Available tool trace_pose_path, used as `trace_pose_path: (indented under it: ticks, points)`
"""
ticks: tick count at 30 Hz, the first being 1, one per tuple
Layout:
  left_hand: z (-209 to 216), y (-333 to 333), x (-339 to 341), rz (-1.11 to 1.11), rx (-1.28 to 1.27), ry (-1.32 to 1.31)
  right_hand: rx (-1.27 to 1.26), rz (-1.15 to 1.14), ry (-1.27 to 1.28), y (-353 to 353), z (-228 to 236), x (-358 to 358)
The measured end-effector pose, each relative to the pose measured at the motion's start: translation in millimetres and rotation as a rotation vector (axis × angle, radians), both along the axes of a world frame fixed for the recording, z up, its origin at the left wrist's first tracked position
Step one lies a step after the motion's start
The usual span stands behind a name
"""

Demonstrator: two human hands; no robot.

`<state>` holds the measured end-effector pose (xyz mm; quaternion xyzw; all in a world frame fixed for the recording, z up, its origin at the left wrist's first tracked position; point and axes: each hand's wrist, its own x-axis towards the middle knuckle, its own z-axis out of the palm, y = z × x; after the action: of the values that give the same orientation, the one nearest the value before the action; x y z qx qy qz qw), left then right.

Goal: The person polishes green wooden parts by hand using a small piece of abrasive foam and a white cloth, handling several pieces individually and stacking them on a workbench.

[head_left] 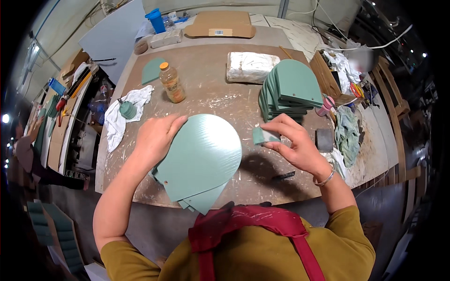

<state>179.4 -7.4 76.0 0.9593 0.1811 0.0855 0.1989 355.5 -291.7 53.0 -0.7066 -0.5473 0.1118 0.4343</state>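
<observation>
A stack of rounded light-green panels (pixel 201 157) lies near the table's front edge, the top one glossy with a small hole near its lower left corner. My left hand (pixel 159 138) grips this top panel at its upper left edge, thumb along the rim; the other fingertips are partly hidden. Just right of the panels, my right hand (pixel 293 140) pinches a small green-and-white block (pixel 265 136) that looks like a sanding sponge, held between thumb and fingers. A taller stack of similar green panels (pixel 300 84) stands beyond my right hand.
On the table (pixel 211 84) are a bottle with an orange cap (pixel 172 83), a white wrapped block (pixel 251 67), a white cloth (pixel 117 124), a dark block (pixel 324 140) and a black tool (pixel 283 176). A greenish rag (pixel 347 136) lies right, by a wooden box (pixel 326 75).
</observation>
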Motion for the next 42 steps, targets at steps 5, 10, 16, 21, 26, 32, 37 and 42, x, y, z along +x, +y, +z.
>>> trace_pose_path:
  ticks: [5, 10, 16, 21, 26, 32, 37, 42]
  points:
    - [6, -5, -2, -0.003, 0.083, -0.057, 0.103, -0.094, -0.153, 13, 12, -23]
    - [13, -11, -10, -0.004, 0.142, -0.214, 0.016, -0.141, -0.288, 5, 10, -40]
    - [16, -11, -25, 0.068, 0.159, -0.28, 0.131, -0.205, -0.229, 8, 33, -49]
    - [20, -13, -30, 0.098, 0.169, -0.364, 0.147, -0.233, -0.359, 19, 35, -59]
    - [25, 5, -25, 0.177, 0.051, -0.55, 0.075, -0.186, -0.274, 1, 24, -73]
    - [12, 11, 5, 0.089, -0.194, -0.594, 0.445, -0.146, 0.483, -3, 22, -52]
    - [0, -1, 24, 0.075, -0.351, -0.576, 0.634, -0.002, 0.964, 5, 18, -53]
    - [23, -38, 19, 0.092, -0.629, -0.39, 0.723, 0.0, 1.044, -6, 23, -36]
